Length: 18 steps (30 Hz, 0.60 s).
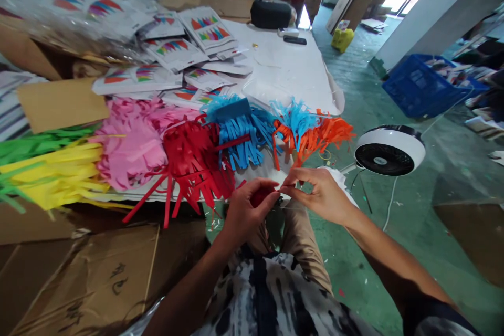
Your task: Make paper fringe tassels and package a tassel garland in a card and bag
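Observation:
My left hand is closed, thumb against fingers, with a bit of red tissue paper showing inside its curl. Close beside it, my right hand pinches at the same small spot; what lies between its fingertips is too small to make out. Just beyond my fingers, orange tissue fringe and light blue fringe hang at the table's edge. A blue fringe bundle and a red fringe bundle lie left of those. Further left come pink fringe, yellow fringe and green fringe.
Printed packets are piled on the white table, with a black case behind. A fan stands at the right. Cardboard lies at lower left. A blue crate sits on the green floor.

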Available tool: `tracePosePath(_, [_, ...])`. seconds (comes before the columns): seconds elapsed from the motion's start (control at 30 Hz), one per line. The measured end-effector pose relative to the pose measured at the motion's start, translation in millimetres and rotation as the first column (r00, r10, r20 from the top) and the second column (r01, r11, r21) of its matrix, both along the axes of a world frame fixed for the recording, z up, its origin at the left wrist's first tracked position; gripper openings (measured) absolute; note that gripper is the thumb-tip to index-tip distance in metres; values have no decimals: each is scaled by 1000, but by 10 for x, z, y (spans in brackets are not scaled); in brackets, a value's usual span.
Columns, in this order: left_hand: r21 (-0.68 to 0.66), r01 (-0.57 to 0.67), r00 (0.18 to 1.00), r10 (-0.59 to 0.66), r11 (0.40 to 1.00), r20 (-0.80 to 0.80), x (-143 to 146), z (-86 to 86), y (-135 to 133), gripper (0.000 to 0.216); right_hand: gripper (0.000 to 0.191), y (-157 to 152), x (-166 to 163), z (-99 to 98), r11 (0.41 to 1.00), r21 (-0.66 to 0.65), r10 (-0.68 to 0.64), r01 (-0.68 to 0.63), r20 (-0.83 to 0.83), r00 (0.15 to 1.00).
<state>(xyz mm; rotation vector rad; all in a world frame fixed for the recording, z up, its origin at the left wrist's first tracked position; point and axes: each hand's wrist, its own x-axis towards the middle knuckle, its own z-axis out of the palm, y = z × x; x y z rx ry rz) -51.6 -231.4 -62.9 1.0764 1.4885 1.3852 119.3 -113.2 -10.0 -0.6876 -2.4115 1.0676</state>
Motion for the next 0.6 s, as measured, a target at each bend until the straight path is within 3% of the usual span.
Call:
tracePosePath(0.07, [28, 78, 988, -74, 997, -138, -28, 18, 17, 30, 24, 15, 20, -1, 1000, -28, 0, 0, 12, 1000])
tracePosePath(0.17, [70, 191, 950, -166, 979, -265, -45, 15, 52, 18, 24, 33, 41, -21, 996, -85, 2, 2, 49, 999])
tracePosePath(0.37, [79, 207, 948, -180, 975, -261, -41, -92, 101, 27, 21, 45, 51, -73, 989, -145, -29, 32, 22, 999])
tracePosePath(0.5, [54, 213, 947, -192, 976, -256, -42, -50, 99, 34, 20, 45, 23, -84, 972, -234, 16, -10, 26, 1000])
tracePosePath(0.6, [-34, 217, 946, -219, 976, -237, -56, -1, 99, 36, 26, 138, -12, -74, 968, -249, -42, 41, 3, 999])
